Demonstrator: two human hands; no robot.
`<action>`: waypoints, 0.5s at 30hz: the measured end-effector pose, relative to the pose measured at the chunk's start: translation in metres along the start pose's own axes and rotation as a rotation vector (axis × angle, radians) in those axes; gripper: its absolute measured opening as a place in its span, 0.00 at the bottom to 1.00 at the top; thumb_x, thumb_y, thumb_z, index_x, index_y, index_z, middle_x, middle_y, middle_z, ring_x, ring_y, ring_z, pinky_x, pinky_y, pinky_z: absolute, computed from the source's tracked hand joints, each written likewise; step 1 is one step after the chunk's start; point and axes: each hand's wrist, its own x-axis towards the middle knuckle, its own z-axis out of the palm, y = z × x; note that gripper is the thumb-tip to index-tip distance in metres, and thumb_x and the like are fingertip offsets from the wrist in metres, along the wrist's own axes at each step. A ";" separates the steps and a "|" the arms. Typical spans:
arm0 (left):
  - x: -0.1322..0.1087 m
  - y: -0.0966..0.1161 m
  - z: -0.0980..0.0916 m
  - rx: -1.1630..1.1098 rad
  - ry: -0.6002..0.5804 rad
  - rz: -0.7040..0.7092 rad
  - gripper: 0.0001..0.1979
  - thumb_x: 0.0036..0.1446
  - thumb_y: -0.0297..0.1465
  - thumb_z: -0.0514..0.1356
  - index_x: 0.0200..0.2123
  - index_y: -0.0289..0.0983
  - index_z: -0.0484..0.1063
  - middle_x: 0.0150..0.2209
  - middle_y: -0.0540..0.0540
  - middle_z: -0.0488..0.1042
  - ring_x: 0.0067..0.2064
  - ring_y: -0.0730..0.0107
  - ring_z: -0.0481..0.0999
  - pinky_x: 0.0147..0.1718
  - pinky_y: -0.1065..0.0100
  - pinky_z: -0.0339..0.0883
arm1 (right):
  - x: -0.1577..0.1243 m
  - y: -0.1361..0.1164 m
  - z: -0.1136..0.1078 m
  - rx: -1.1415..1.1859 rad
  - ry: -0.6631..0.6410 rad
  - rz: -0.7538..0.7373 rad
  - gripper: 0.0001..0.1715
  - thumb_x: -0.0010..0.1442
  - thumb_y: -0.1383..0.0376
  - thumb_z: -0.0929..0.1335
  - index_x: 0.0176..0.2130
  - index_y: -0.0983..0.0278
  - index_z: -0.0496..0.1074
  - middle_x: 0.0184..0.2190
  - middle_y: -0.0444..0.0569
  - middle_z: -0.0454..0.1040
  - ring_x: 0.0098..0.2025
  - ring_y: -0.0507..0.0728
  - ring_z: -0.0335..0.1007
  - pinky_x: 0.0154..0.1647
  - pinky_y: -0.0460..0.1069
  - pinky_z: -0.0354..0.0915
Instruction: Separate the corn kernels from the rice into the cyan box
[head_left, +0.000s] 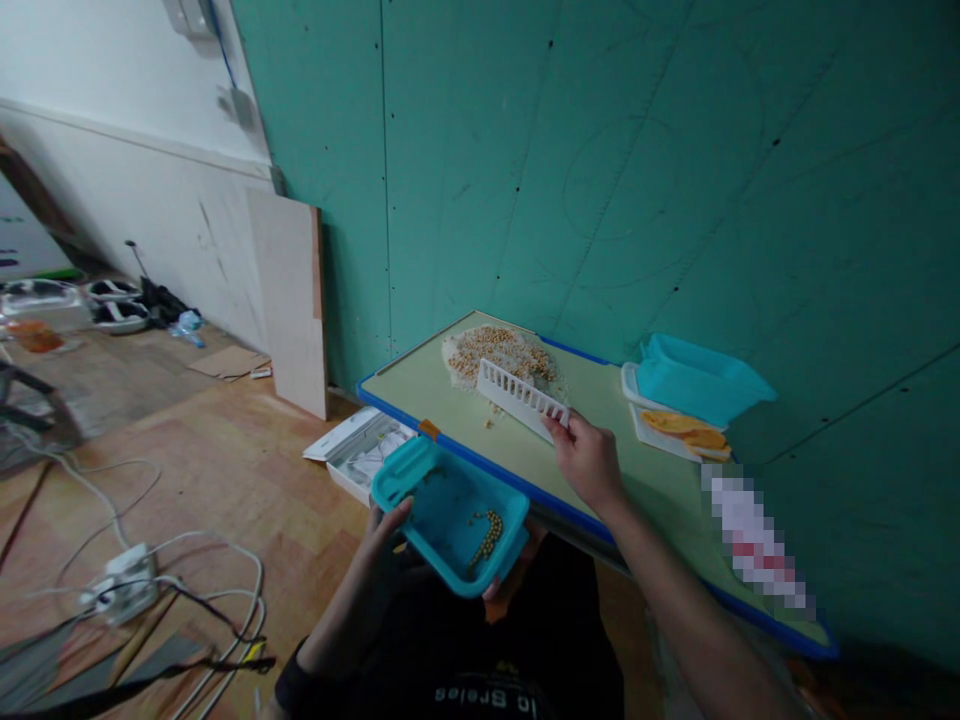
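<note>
My left hand grips the near-left rim of a teal plastic tray held below the table edge; a few beans lie in its lower corner. My right hand pinches the end of a white slotted plastic scraper that rests on the pale green table. The scraper stands just in front of a heap of mixed beans and grains at the table's far corner.
A teal tub lies tilted on white trays with orange pieces at the table's right. A blurred packet lies near my forearm. A white box, a power strip with cables and a leaning board are on the wooden floor.
</note>
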 end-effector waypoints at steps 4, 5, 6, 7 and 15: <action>0.001 -0.001 -0.001 -0.002 0.000 -0.001 0.46 0.56 0.46 0.80 0.73 0.57 0.63 0.62 0.37 0.79 0.51 0.42 0.88 0.45 0.48 0.84 | 0.001 0.000 -0.002 0.000 -0.024 -0.006 0.23 0.78 0.53 0.67 0.38 0.61 0.84 0.32 0.60 0.88 0.31 0.63 0.85 0.32 0.51 0.64; 0.002 -0.001 -0.001 -0.001 0.002 -0.001 0.46 0.57 0.46 0.79 0.73 0.57 0.64 0.62 0.37 0.78 0.52 0.42 0.88 0.46 0.48 0.85 | 0.003 0.000 -0.003 0.001 -0.030 -0.004 0.23 0.78 0.53 0.67 0.38 0.61 0.84 0.32 0.60 0.88 0.31 0.63 0.85 0.32 0.51 0.64; 0.002 -0.001 -0.001 0.001 0.007 -0.002 0.46 0.57 0.46 0.79 0.74 0.56 0.64 0.62 0.37 0.78 0.52 0.42 0.88 0.46 0.48 0.85 | 0.004 0.000 -0.003 0.000 -0.035 0.000 0.22 0.78 0.54 0.67 0.39 0.61 0.85 0.32 0.60 0.88 0.31 0.64 0.86 0.32 0.51 0.64; 0.003 -0.001 -0.001 0.002 0.014 -0.002 0.45 0.58 0.45 0.79 0.74 0.56 0.64 0.62 0.38 0.78 0.53 0.43 0.88 0.47 0.49 0.85 | 0.005 0.000 -0.002 -0.002 -0.038 0.005 0.22 0.78 0.54 0.67 0.39 0.61 0.85 0.33 0.61 0.89 0.32 0.64 0.86 0.32 0.51 0.65; 0.010 -0.003 -0.005 0.030 0.021 -0.024 0.41 0.66 0.46 0.74 0.76 0.57 0.61 0.63 0.38 0.79 0.50 0.47 0.90 0.47 0.50 0.86 | 0.008 -0.001 0.001 0.021 -0.080 -0.004 0.20 0.78 0.55 0.67 0.42 0.61 0.86 0.36 0.60 0.90 0.34 0.65 0.88 0.34 0.51 0.67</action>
